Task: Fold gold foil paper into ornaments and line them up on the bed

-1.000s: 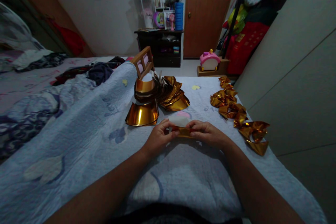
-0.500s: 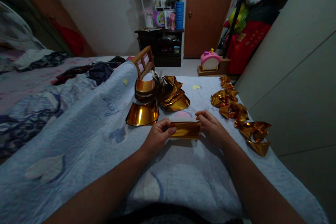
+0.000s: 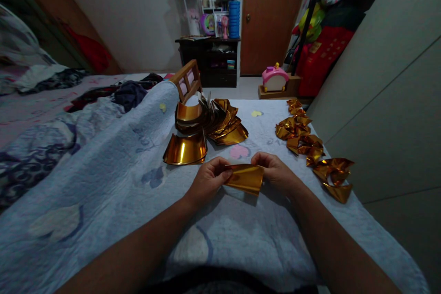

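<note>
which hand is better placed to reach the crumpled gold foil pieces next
Right, probably: the right hand is nearer the crumpled gold foil pieces; the left hand is farther, pinching the gold foil sheet.

The sheet [image 3: 246, 179] looks glossy and foil-like, the bedcover [image 3: 241, 239] matt cloth.

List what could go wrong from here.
The foil sheet looks thin; it could crease where the left hand pinches it.
The foil stack lies close beyond that hand, so it might get nudged.
The crumpled foil pieces sit near the bed's right edge and could get knocked off.
</note>
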The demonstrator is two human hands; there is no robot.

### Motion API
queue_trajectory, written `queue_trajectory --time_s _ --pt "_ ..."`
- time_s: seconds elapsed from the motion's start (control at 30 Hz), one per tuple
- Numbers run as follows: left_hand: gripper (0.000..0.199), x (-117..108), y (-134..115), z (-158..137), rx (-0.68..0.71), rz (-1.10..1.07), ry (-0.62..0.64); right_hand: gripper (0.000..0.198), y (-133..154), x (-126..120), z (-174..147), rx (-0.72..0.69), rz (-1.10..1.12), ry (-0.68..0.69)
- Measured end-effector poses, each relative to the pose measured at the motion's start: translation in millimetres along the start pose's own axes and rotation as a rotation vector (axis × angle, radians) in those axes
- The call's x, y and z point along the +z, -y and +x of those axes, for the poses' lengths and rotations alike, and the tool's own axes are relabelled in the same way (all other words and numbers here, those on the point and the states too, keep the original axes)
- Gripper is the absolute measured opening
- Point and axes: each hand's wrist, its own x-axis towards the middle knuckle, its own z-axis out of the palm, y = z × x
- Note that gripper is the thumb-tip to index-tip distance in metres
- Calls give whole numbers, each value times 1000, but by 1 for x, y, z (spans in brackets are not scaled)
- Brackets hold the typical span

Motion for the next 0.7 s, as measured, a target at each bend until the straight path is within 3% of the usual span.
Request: queue_trajectory --time_s 0.27,0.43,0.7 --pt "53 -1 -3 1 6 -28 -76 53 -1 3 -2 70 150 84" --pt "47 -3 -3 1 34 -38 -119 49 -3 1 -2 50 24 132" --pt "33 -1 -4 0 2 -32 -82 39 3 5 -2 -4 16 38"
